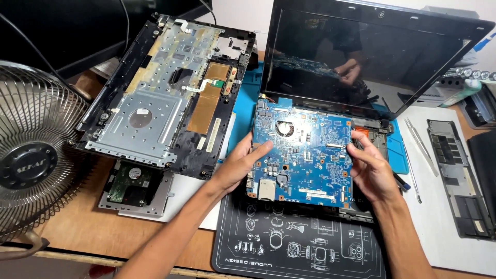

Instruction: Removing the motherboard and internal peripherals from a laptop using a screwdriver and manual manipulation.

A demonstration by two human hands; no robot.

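A blue laptop motherboard [305, 155] with a round fan cutout is held level over the open laptop base [380, 135]. My left hand [240, 164] grips the board's left edge, thumb on top. On the opposite side, my right hand [369, 168] holds the right edge. The laptop's dark screen [361, 57] stands tilted up behind the board and reflects the hands. A black work mat with white drawings [299, 248] lies under the board's near edge.
A removed laptop top cover [165, 88] lies upside down at the left, over a hard drive [132, 186]. A metal desk fan [36, 155] stands far left. Tweezers [421, 144] and a black panel [457, 175] lie at the right on white paper.
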